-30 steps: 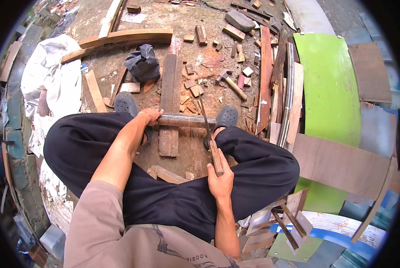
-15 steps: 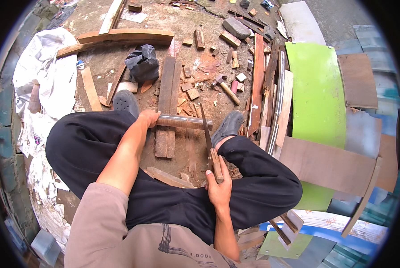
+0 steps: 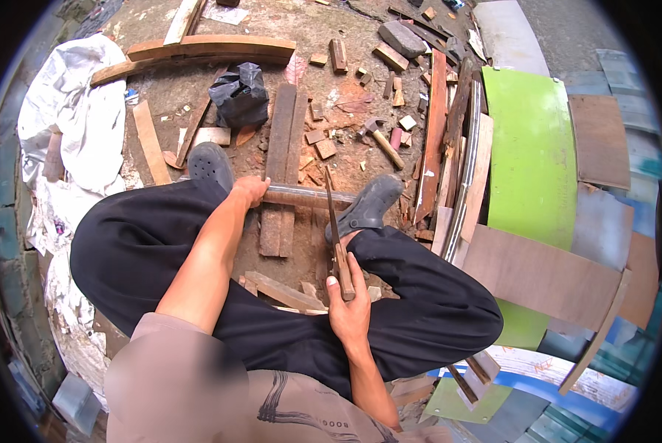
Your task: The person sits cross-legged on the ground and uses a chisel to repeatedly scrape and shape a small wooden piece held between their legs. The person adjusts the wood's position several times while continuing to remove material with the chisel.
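My left hand [image 3: 250,191] is closed around the left end of a narrow wood strip [image 3: 301,196]. The strip lies crosswise over dark wooden planks [image 3: 278,148] on the ground, and my right clog [image 3: 371,205] is against its right end. In my right hand [image 3: 349,316] is the wooden handle of a handsaw [image 3: 342,275], fingers wrapped along it. Its narrow dark blade points away from me and crosses the strip near the clog. Whether the teeth touch the wood, I cannot tell.
A hammer [image 3: 384,145] lies beyond my right foot among several wood offcuts [image 3: 326,148]. A black plastic bag [image 3: 239,96] stands beyond the left clog [image 3: 210,167]. Long boards [image 3: 430,140] and a green panel [image 3: 532,155] line the right; a white sack [image 3: 76,111] lies left.
My right hand and the saw have shifted slightly left, with the blade more upright in view. My right clog has moved left, over the strip's right end. The left hand keeps its hold.
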A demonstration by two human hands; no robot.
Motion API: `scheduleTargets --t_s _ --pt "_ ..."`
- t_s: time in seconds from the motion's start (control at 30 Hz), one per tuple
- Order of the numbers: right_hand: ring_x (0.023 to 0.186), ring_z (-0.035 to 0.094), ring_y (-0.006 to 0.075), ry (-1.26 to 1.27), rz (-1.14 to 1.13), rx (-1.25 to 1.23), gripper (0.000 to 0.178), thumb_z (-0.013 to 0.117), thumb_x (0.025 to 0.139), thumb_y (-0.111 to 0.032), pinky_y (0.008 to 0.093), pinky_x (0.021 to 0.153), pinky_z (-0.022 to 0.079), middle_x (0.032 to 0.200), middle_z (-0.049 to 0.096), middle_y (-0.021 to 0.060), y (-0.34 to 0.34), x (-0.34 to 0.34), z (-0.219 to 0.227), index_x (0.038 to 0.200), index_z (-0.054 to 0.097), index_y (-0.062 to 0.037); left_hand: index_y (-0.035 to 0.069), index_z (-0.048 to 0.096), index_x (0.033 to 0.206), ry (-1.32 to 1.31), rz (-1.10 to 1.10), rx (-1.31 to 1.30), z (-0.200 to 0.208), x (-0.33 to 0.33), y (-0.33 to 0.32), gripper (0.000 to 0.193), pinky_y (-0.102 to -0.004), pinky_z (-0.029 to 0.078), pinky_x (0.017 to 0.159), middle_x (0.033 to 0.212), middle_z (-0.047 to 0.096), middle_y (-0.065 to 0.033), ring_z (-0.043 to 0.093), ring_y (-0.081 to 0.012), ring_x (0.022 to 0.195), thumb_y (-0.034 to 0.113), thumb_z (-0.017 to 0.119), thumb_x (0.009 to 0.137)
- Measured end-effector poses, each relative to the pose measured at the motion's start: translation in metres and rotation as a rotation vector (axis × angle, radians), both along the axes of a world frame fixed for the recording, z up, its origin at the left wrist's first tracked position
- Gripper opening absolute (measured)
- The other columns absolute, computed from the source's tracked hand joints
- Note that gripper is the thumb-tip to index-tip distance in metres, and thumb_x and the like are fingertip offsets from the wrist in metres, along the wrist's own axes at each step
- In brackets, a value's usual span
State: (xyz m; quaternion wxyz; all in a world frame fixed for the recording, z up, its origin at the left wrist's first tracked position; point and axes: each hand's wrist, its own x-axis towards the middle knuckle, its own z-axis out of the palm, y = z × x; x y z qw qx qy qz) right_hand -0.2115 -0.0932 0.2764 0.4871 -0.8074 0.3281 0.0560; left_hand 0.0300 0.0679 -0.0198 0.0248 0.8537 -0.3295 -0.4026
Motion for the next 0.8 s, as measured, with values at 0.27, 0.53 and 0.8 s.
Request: scheduleTargets --t_s 0.27,0.53,0.8 --pt "0.133 0.058 0.0296 0.043 -0.038 0.083 0.057 0.065 0.101 -0.021 0.0363 0.111 0.042 0.143 0.06 0.0223 0.011 0.016 0.002 0.151 0.047 -0.0001 0.013 0.027 0.163 -0.104 0.053 -0.089 0.01 -0.022 -0.028 0.089 -0.0509 0.031 0.123 0.171 0.019 -0.0184 0.026 -0.034 0.156 0.024 0.067 0.085" --pt "0.112 0.068 0.0467 0.024 0.068 0.006 0.064 0.061 0.102 -0.025 0.0464 0.094 0.053 0.124 0.066 0.0345 0.02 0.009 -0.015 0.156 0.037 0.0005 0.017 0.033 0.161 0.027 0.159 -0.279 0.005 -0.047 -0.08 0.073 -0.0607 0.028 0.121 0.166 0.033 -0.0168 0.032 -0.0374 0.152 0.043 0.06 0.098" --pt "0.117 0.066 0.0469 0.161 0.11 0.082 0.073 0.061 0.102 -0.04 0.045 0.099 0.051 0.126 0.063 0.0383 0.03 0.019 0.007 0.156 0.035 0.0018 0.022 0.033 0.16 0.067 0.202 -0.295 -0.009 -0.052 -0.082 0.065 -0.0673 0.015 0.121 0.166 0.032 -0.0148 0.028 -0.0365 0.154 0.037 0.056 0.101"
